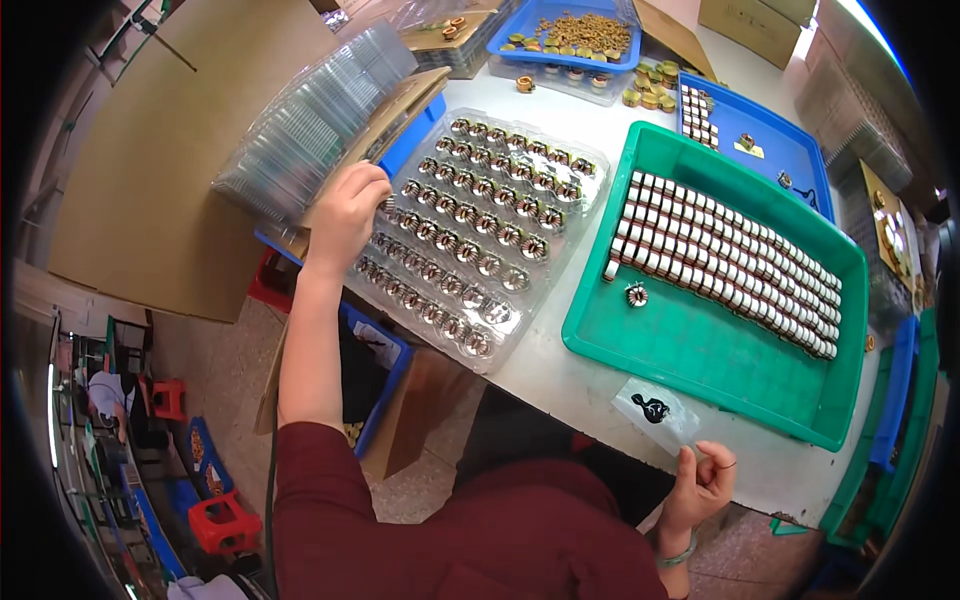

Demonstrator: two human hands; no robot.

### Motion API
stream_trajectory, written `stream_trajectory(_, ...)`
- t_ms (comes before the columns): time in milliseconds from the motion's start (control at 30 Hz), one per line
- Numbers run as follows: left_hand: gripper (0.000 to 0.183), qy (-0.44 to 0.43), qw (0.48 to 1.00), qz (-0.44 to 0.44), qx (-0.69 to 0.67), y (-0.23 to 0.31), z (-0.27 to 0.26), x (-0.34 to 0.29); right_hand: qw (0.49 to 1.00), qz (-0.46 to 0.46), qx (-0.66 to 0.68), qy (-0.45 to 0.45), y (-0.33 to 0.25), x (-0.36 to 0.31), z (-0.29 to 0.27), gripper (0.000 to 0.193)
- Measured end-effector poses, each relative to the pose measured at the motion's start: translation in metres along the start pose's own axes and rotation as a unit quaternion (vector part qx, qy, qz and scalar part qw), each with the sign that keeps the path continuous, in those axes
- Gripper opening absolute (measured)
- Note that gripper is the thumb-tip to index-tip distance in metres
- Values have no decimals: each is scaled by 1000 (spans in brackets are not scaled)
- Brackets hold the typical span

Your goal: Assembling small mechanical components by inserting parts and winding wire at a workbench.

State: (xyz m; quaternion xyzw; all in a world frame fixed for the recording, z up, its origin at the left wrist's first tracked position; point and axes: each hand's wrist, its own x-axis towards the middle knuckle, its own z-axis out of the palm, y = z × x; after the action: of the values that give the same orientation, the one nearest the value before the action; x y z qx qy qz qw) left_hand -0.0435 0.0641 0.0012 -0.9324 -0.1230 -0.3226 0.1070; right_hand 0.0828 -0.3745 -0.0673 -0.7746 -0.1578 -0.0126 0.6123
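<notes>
My left hand (pixel 350 212) is closed in a pinch at the left edge of a clear plastic tray (pixel 560 300). Its fingertips are next to a wire-wound ring coil, and whatever they grip is hidden. Rows of copper-brown ring coils (pixel 465 212) sit in the tray's round pockets. At the front edge of the table, my right hand (pixel 703 482) has its fingers curled, thumb near the forefinger; I cannot make out anything between them. Just beyond it lies a small clear sheet (pixel 672 425) with a black glossy blob (pixel 652 407) on it.
A green bin (pixel 700 365) holds packed rows of white-and-brown coils (pixel 725 262) and one loose coil (pixel 637 294). Behind it is a blue tray (pixel 775 125). Stacked clear trays (pixel 315 115) stand at the left. A blue tray of small tan parts (pixel 585 35) stands farther back.
</notes>
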Motion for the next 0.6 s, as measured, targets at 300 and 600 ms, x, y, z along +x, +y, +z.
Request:
stream_trajectory(300, 6, -128, 990, 57, -2, -28, 29, -9, 1000, 2, -11, -1, 1, -3, -2, 15)
stream_trajectory(600, 8, -198, 976, 85, 16, -30, 27, -2, 1000, 7, -1, -12, 0, -2, -1, 13)
